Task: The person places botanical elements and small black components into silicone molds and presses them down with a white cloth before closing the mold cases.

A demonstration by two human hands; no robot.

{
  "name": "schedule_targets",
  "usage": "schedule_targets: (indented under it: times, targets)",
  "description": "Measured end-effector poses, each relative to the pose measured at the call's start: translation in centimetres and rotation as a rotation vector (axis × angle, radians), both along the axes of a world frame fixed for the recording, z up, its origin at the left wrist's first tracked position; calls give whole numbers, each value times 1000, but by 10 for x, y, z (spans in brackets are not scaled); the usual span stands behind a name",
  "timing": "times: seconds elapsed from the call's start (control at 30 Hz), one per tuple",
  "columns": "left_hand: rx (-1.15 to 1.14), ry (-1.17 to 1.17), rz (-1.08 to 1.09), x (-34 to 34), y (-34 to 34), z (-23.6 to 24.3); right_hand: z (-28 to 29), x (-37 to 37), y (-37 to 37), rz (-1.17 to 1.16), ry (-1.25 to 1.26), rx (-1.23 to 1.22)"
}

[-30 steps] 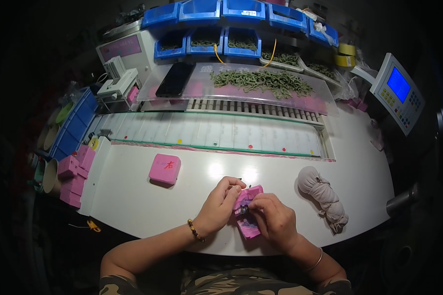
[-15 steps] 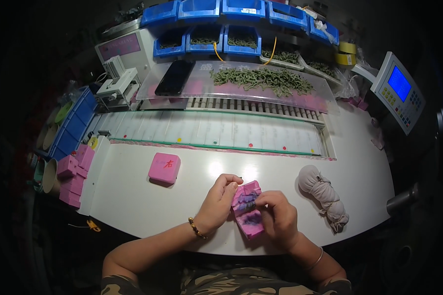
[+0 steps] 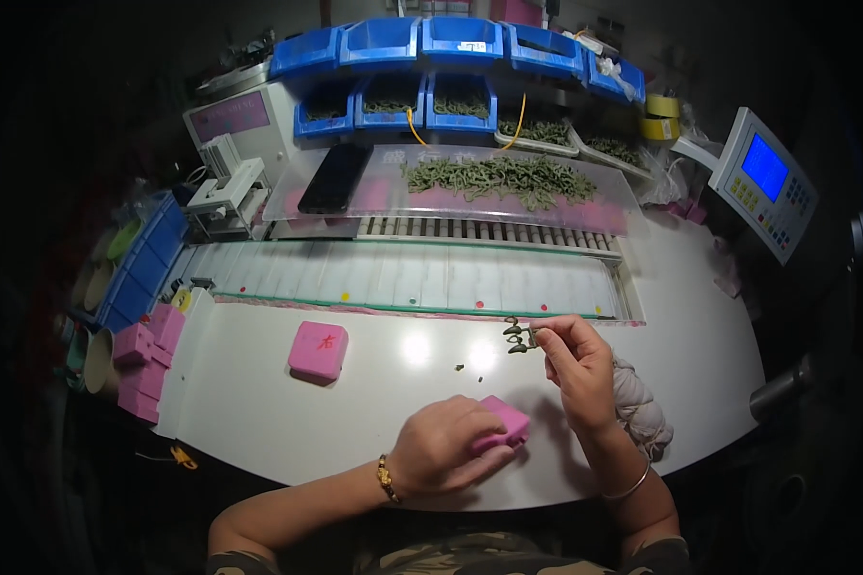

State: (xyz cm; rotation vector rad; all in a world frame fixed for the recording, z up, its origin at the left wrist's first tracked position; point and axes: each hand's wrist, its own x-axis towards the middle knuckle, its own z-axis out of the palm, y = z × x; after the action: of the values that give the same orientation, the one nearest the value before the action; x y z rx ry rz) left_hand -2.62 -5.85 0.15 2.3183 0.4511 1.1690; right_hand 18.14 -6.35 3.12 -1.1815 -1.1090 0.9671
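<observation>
Near the front edge of the white table, my left hand [image 3: 441,446] is closed around a pink rubber mould [image 3: 510,422], whose near side is partly hidden by the fingers. My right hand [image 3: 583,369] is raised to the right of it, pinching a small dark green branched wax piece [image 3: 520,337] between thumb and fingertips. Rounded ends of that piece stick out to the left. Two tiny dark green bits [image 3: 459,367] lie on the table beyond the mould. A second pink mould [image 3: 318,347], squarish with a red mark, sits to the left.
A tied white cloth bag [image 3: 641,407] lies behind my right forearm. Across the back, a clear tray [image 3: 374,206] bears a green heap [image 3: 508,180] and a black phone [image 3: 336,179]. Blue bins [image 3: 382,40], a control panel [image 3: 769,182] and stacked pink blocks [image 3: 139,383] surround the table.
The mould was spread open in both hands; now it is folded together under my left hand. My right hand has moved up and right, away from it, with the green piece.
</observation>
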Motion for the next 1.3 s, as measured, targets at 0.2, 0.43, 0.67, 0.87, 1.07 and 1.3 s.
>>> schedule_targets:
  times: [0.2,0.43,0.67,0.87,1.07,1.3]
  targets:
    - [-1243,-307,-203,15,28,9,-3,-9,10,-42,-375,259]
    - [-1318,-456,-217,27,51,11,-7,-16,10,-121,-603,512]
    - [-1286,-394,-145,29,56,-3,-11,-12,9,-187,-922,539]
    - [-1162,-250,-36,30,51,-4,-13,-14,6,-166,-1110,521]
    - [-801,-130,29,31,43,1,-16,-8,4,114,-372,138]
    - [-571,-162,-1,28,41,-1,-20,15,6,443,686,-363]
